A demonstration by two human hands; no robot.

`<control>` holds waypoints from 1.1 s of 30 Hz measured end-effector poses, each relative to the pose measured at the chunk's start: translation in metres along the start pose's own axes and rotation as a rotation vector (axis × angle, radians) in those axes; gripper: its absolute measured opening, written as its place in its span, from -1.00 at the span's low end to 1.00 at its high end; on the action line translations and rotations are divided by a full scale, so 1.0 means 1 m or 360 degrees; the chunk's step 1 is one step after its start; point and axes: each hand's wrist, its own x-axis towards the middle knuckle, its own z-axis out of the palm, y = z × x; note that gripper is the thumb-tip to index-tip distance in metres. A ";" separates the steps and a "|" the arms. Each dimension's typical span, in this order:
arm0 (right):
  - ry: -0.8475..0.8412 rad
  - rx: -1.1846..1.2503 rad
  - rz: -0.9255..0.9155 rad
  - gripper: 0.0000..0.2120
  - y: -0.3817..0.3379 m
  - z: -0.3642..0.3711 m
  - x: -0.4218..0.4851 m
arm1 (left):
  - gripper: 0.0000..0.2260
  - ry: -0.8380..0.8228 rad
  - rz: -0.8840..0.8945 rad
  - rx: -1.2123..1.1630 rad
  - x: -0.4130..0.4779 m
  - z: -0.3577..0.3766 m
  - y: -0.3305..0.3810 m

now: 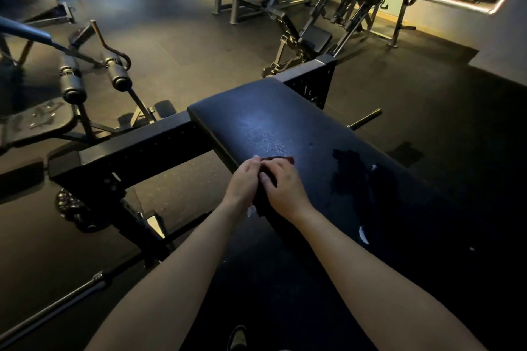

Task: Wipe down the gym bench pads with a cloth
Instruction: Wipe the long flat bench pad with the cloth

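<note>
A long black bench pad runs from the centre toward the lower right. A small dark reddish cloth lies near the pad's left edge, mostly hidden under my hands. My left hand holds the cloth's left side with curled fingers. My right hand rests on top of the cloth, fingers bent over it. A dark wet patch marks the pad to the right of my hands.
The black steel frame of the bench runs out to the left. A roller-pad machine stands at the left and a barbell lies on the floor below. Plate-loaded machines and a mirror line the back. My shoe shows at the bottom.
</note>
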 end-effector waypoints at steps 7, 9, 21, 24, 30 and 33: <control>-0.0245 -0.0385 0.0011 -0.61 0.014 0.009 0.003 | -0.62 0.0163 0.0541 0.0900 0.014 -0.009 -0.036; -0.0210 -0.0410 0.0062 -0.65 0.024 -0.001 0.009 | -0.61 0.0062 0.0600 0.0930 0.010 0.004 -0.039; 0.0064 -0.0192 0.0278 -0.60 0.027 -0.018 0.016 | -0.58 0.0035 0.0432 0.0399 -0.004 -0.009 -0.055; -0.0013 -0.0212 0.0043 -0.65 0.012 -0.004 -0.010 | -0.54 0.0096 0.0474 0.0450 -0.002 -0.007 -0.058; -0.0015 -0.0388 0.0106 -0.92 0.048 -0.021 0.016 | -0.63 0.0018 0.0665 0.0817 0.008 -0.016 -0.066; 0.0089 -0.0298 0.0181 -0.81 0.044 -0.018 0.021 | -0.61 -0.0119 0.0587 0.0654 0.003 -0.027 -0.064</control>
